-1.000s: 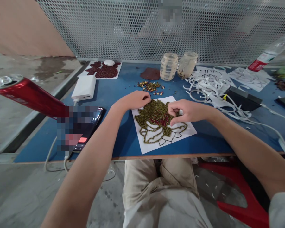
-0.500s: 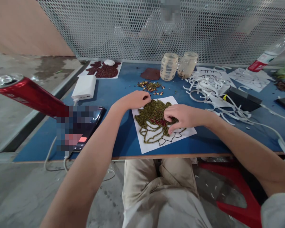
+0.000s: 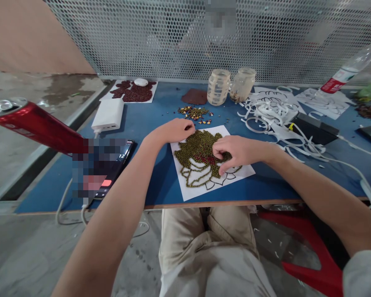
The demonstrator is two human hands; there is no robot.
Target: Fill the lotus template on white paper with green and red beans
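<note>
A white sheet (image 3: 191, 190) with a lotus outline lies on the blue table (image 3: 154, 181). Green beans with a few red beans fill most of the flower (image 3: 198, 150). My left hand (image 3: 173, 130) rests curled at the sheet's upper left corner, fingers closed against the beans. Over the middle of the flower, my right hand (image 3: 235, 151) has its fingers pinched together and pressed down on the beans; what they hold is too small to see. A loose pile of mixed beans (image 3: 195, 113) lies just behind the sheet.
Two glass jars (image 3: 219, 86) stand at the back. White paper strips (image 3: 268, 111) and a black box (image 3: 315, 128) lie right. A white power bank (image 3: 109, 115), a phone (image 3: 111, 169) and a red can (image 3: 34, 123) are left. A red-bean picture (image 3: 132, 93) lies far left. Mesh screen behind.
My right hand has dropped from a raised pinch onto the beans and shifted slightly left. The left hand has stayed put.
</note>
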